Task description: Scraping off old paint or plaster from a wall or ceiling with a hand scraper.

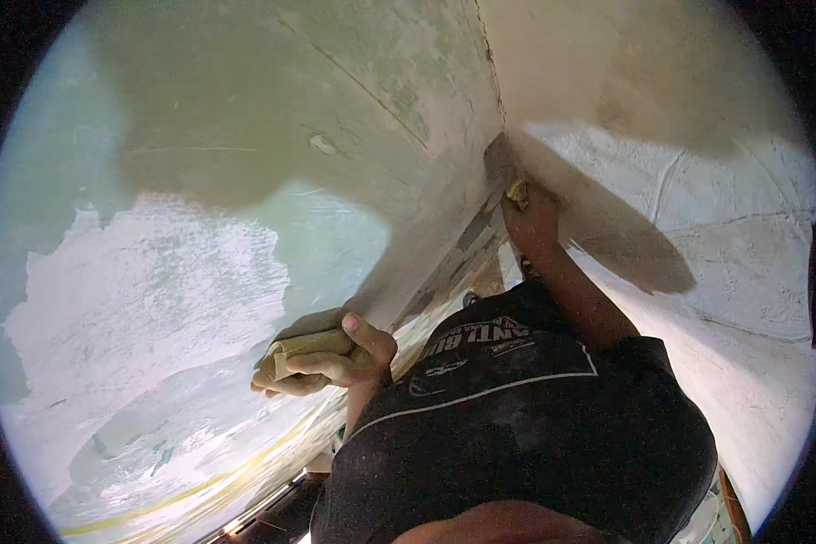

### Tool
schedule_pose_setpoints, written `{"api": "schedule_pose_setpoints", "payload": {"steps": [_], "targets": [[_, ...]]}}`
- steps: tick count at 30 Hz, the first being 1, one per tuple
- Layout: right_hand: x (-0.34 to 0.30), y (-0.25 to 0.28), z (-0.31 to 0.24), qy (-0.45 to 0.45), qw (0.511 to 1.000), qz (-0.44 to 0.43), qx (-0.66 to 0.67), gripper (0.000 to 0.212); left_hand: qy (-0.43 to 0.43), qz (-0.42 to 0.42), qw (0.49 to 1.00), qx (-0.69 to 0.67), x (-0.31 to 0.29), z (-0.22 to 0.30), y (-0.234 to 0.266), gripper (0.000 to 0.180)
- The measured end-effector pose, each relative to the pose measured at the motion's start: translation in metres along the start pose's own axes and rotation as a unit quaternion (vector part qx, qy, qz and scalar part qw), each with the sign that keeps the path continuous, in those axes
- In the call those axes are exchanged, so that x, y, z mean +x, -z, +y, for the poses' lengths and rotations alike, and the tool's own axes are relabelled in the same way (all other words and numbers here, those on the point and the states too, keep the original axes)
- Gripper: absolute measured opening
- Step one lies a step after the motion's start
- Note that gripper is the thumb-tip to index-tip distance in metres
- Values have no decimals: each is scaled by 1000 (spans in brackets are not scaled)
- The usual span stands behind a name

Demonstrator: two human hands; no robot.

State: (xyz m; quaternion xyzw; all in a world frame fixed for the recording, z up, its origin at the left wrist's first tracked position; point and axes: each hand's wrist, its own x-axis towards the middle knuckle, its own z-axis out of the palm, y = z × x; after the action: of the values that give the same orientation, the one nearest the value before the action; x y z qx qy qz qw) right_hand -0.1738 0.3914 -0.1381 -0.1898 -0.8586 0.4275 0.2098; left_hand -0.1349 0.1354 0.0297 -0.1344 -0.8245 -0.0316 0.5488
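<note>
My left hand (331,358) grips a folded piece of tan sandpaper (304,346) and presses it flat against the pale green and white wall (154,299) on the left. My right hand (530,218) is stretched out to the wall corner, closed on a small yellowish piece (517,190) that touches the corner seam. My dark shirt (517,408) fills the lower middle.
Two walls meet at a corner (494,136). The left wall has patchy white filler over green paint. The right wall (743,236) is rough white plaster with cracks. A yellow stripe (199,490) runs along the left wall's lower part.
</note>
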Motion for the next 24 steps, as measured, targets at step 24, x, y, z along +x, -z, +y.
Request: {"api": "schedule_pose_setpoints", "payload": {"steps": [24], "targets": [[2,-1,-6,-103,989,-105,22,38,-2,-1,1000,-1,-2,-6,4,83]]}}
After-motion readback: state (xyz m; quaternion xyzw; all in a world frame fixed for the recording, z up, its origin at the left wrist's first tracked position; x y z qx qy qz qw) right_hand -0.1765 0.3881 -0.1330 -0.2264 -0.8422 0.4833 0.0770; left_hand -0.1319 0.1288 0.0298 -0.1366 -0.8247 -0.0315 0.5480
